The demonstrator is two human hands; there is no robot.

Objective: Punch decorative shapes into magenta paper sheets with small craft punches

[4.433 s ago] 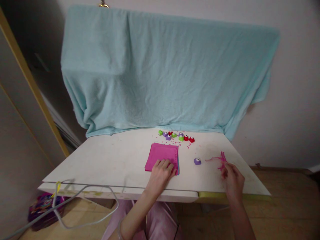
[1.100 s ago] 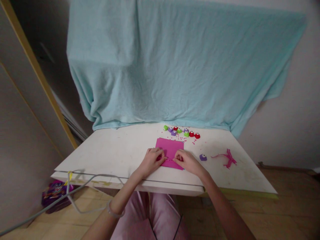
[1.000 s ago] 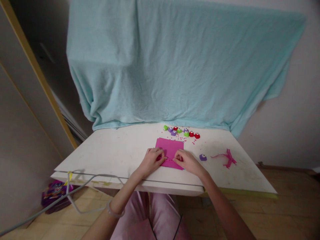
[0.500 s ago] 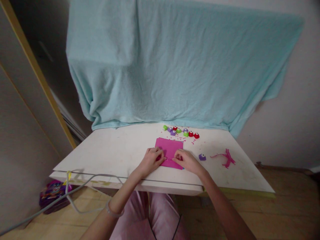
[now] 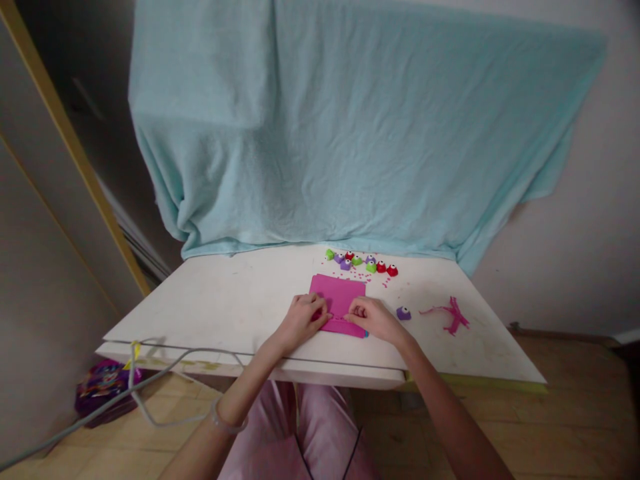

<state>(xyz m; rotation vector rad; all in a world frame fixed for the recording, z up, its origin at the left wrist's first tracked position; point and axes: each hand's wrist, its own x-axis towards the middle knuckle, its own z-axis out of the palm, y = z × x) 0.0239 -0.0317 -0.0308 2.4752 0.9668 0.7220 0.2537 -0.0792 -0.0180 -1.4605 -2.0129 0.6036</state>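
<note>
A square pink sheet [image 5: 340, 290] lies on the white table in front of me, with a bluish edge showing beneath its right side. Across its lower part runs a thin, bumpy pink strip [image 5: 339, 317]. My left hand [image 5: 305, 317] rests at the sheet's left side, thumb and fingers pinched at the strip's left end. At the other end, my right hand [image 5: 373, 317] is pinched closed in the same way. Fingertips hide the strip's ends. Just right of my right hand sits a small purple piece with an eye [image 5: 403, 313].
Several green, purple and red eyed pieces [image 5: 371, 267] stand behind the sheet among pink bits. Pink shreds [image 5: 454, 315] lie on the right of the table [image 5: 225, 300]. A light blue cloth [image 5: 370, 133] hangs behind. A grey cable [image 5: 185, 353] crosses the front left edge.
Both hands stay pinched at the strip with hardly any movement. The whole view has shifted very slightly.
</note>
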